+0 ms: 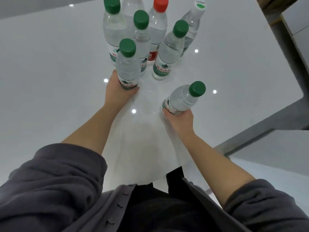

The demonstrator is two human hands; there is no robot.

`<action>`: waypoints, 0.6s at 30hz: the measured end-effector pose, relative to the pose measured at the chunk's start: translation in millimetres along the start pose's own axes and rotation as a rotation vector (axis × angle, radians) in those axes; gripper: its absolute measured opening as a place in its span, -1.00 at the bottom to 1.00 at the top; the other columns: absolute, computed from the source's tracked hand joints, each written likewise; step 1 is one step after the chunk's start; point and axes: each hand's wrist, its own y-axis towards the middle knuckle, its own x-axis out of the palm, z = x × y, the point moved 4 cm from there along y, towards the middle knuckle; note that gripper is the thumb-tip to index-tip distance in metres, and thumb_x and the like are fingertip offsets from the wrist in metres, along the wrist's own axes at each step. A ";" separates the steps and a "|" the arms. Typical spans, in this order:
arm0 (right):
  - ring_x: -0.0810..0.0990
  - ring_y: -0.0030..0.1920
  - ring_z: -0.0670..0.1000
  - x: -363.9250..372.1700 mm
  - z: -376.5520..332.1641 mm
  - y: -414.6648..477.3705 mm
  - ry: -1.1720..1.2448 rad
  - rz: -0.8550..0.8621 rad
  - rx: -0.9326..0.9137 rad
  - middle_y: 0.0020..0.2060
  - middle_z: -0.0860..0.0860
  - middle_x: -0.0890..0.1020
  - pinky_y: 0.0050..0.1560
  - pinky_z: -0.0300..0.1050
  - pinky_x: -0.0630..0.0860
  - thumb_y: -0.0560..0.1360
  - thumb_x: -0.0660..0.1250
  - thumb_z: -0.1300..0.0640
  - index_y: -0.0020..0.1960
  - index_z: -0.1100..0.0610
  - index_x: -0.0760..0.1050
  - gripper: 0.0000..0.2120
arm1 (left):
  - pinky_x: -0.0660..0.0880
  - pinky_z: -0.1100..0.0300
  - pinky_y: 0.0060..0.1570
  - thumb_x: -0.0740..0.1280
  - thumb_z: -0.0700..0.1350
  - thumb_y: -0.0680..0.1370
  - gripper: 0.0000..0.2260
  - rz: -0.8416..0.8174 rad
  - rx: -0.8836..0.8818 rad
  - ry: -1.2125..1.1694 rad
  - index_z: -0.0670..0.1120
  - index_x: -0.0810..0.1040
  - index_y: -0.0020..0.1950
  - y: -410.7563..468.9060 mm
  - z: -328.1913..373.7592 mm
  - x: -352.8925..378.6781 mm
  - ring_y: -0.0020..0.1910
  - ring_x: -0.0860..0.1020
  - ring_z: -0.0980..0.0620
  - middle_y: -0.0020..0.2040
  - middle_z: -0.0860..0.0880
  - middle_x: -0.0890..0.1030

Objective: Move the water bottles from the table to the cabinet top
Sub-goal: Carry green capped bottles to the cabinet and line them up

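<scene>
On the glossy white bench (50,81), your left hand (117,92) wraps an upright bottle (127,67); your right hand (179,120) clasps a second bottle (182,99), its cap tipped toward 2 o'clock.

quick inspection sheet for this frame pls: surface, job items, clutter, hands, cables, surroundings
Surface: glossy white table, ceiling lights reflected.
Job's things: green-capped bottle upright in the left hand; tilted bottle in the right hand; standing cluster behind them, mostly green caps, also a red-capped bottle and a white-capped bottle.
Clutter: nothing seen.
Hands: both closed around bottles near the base.
Cables: nothing seen.
Surroundings: grey floor right of the table; cabinet not identifiable.
</scene>
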 end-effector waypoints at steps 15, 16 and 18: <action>0.61 -0.14 -0.20 -55.8 62.2 -54.6 0.024 0.015 0.020 -0.18 -0.15 0.65 -0.15 -0.32 0.47 0.32 0.55 -0.04 0.01 0.00 0.52 -0.65 | 0.50 0.27 -0.07 0.56 0.07 0.30 -0.47 -0.110 0.036 0.090 -0.05 0.52 0.19 -109.0 -8.7 73.6 -0.04 0.60 0.10 -0.01 0.11 0.63; 0.61 -0.13 -0.19 -65.0 70.2 -60.8 0.033 0.019 0.021 -0.16 -0.14 0.65 -0.13 -0.30 0.49 0.33 0.55 -0.03 0.03 0.01 0.52 -0.65 | 0.48 0.34 -0.12 0.56 0.07 0.31 -0.49 -0.139 0.040 0.099 -0.05 0.52 0.18 -119.1 -7.3 83.4 -0.07 0.59 0.14 -0.04 0.13 0.63; 0.63 -0.06 -0.13 -84.9 89.2 -73.7 0.073 0.038 0.031 -0.10 -0.12 0.66 -0.03 -0.19 0.56 0.34 0.55 -0.01 0.07 0.04 0.52 -0.62 | 0.40 0.47 -0.21 0.55 0.05 0.32 -0.55 -0.190 0.055 0.112 -0.05 0.54 0.13 -139.8 -3.1 104.6 -0.10 0.58 0.23 -0.09 0.16 0.62</action>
